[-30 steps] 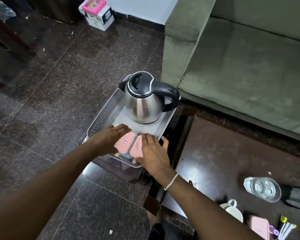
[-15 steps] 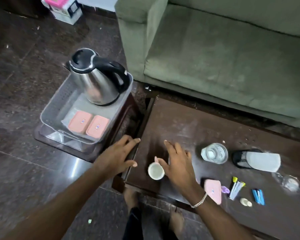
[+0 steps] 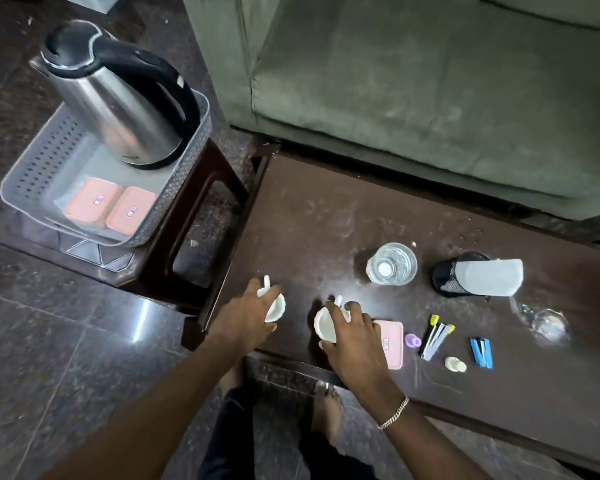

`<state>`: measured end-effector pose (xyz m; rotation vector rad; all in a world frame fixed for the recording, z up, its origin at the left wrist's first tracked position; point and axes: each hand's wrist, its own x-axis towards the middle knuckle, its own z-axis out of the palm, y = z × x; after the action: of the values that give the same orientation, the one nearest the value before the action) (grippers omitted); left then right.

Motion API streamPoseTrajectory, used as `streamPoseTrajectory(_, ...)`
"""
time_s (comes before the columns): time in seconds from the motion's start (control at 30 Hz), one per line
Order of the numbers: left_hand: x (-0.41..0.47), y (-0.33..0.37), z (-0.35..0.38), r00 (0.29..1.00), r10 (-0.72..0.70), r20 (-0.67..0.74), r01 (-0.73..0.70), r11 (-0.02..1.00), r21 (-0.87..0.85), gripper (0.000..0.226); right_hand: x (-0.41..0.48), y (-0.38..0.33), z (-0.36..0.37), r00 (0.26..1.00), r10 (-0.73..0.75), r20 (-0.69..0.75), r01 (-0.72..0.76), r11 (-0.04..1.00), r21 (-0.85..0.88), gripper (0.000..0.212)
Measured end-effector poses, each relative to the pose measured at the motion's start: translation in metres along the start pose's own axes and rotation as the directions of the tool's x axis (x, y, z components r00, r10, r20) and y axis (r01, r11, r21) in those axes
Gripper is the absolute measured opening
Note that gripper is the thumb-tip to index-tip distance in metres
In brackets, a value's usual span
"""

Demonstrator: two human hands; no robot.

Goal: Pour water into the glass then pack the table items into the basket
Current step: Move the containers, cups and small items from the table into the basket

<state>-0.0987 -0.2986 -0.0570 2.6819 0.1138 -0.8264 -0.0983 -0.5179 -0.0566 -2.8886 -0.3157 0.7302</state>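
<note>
Standing over the dark table [image 3: 326, 220], the person has each hand on a small white cup near its front-left corner. The left hand [image 3: 243, 318] curls its fingers [image 3: 271, 296] around the left cup [image 3: 276, 306], whose handle pokes up toward 12 o'clock; the right hand [image 3: 354, 336] closes its fingers [image 3: 333, 311] over the rim of the right cup [image 3: 324, 325], gripping it from above. Whether either cup is lifted or resting on the wood I cannot tell. Off at 10 o'clock from the hands, the grey basket [image 3: 42, 157] sits on a low dark stool [image 3: 201, 216], holding a steel kettle [image 3: 118, 102] at its far end and two pink boxes [image 3: 110, 207] side by side at its near end. The glass [image 3: 391, 264] with water stands at 1 o'clock from the right hand, well apart from it. A third pink box [image 3: 392, 344] lies just beside the right wrist at 3 o'clock, partly under the hand. Farther along at 3 o'clock lie a small purple piece [image 3: 413, 340], yellow-capped tubes [image 3: 435, 336], a blue item [image 3: 480, 351] and a black mesh pouch [image 3: 475, 277].
</note>
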Motion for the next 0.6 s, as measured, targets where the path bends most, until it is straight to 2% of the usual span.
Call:
streamPoseTrajectory(0.2, 0.002, -0.001, 0.002, 0.998, 0.055, -0.036, -0.052, 0.995, 0.087, 0.062, 0.006, -0.005, 0.006, 1.000, -0.020, -0.008, 0.020, 1.000, -0.021, 0.071)
streamPoseTrajectory(0.37, 0.001, -0.008, -0.005, 0.997, 0.069, -0.043, -0.067, 0.997, 0.049, 0.060, 0.010, -0.014, -0.001, 1.000, -0.015, -0.020, 0.015, 1.000, -0.006, 0.070)
streamPoseTrajectory(0.6, -0.015, -0.032, -0.060, 0.986, 0.092, -0.141, -0.085, 0.995, 0.056, 0.059, 0.024, -0.058, -0.041, 0.993, -0.050, -0.107, 0.060, 0.994, 0.089, 0.071)
